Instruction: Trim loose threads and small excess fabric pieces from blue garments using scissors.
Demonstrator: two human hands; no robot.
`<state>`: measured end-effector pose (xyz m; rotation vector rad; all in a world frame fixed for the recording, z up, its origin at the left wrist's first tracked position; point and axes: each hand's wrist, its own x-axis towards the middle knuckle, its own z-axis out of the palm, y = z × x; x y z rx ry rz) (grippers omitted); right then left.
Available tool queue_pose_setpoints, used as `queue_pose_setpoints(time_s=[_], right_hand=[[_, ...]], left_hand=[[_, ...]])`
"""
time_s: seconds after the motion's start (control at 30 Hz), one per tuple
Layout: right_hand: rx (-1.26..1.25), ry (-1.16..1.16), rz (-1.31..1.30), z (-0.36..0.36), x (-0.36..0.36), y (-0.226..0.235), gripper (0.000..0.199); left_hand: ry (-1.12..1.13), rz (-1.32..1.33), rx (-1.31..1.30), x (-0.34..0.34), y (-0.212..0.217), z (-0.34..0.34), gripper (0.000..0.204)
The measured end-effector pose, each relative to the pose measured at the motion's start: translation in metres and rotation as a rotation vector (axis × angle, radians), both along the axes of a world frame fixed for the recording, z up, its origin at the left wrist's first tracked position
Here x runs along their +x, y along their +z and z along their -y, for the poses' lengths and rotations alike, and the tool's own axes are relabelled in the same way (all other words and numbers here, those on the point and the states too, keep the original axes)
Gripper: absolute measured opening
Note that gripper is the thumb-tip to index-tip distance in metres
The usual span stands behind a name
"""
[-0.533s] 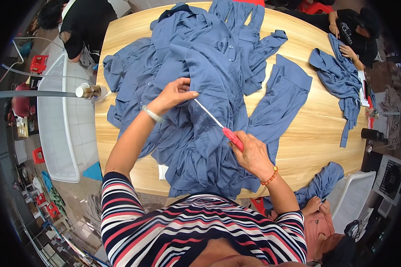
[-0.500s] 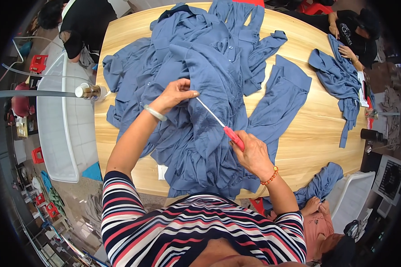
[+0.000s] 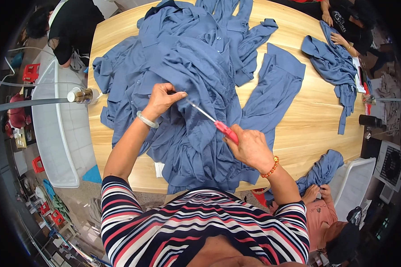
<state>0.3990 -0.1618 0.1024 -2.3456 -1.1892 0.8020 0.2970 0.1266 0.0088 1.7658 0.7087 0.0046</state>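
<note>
Where piled: 1 scissors [image 3: 214, 122], 2 hands.

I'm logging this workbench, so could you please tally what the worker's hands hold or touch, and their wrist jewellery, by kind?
Blue garment heap, pinched by the left hand: 1
Red-handled tool, in the right hand: 1
Pale bangle: 1
Orange bead bracelet: 1
Total: 4

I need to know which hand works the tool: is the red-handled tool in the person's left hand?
No, the right hand grips the red-handled tool, while the left hand pinches the blue garment.
</note>
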Motion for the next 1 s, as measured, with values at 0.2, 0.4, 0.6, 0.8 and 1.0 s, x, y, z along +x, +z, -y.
queue_pose_setpoints(time_s=[0.2, 0.4, 0.6, 0.8, 1.0], right_hand=[[-0.021, -0.025, -0.002, 0.002, -0.001, 0.002, 0.022], [0.188, -0.026, -0.011, 0.014, -0.008, -0.011, 0.021], [0.131, 0.0, -0.013, 0.019, -0.02, -0.008, 0.021], [-0.027, 0.108, -0.061, 0.018, -0.034, 0.004, 0.023], [0.018, 0.419, 0.012, 0.034, -0.06, -0.039, 0.023]], left_hand=[[0.015, 0.109, -0.11, -0.004, -0.004, 0.005, 0.017], [0.151, 0.075, -0.38, -0.015, 0.013, -0.001, 0.024], [-0.076, -0.01, -0.071, -0.023, 0.002, -0.015, 0.038], [-0.003, 0.078, -0.107, -0.039, -0.009, -0.007, 0.018], [-0.527, 0.383, -0.298, -0.033, 0.158, 0.113, 0.012]])
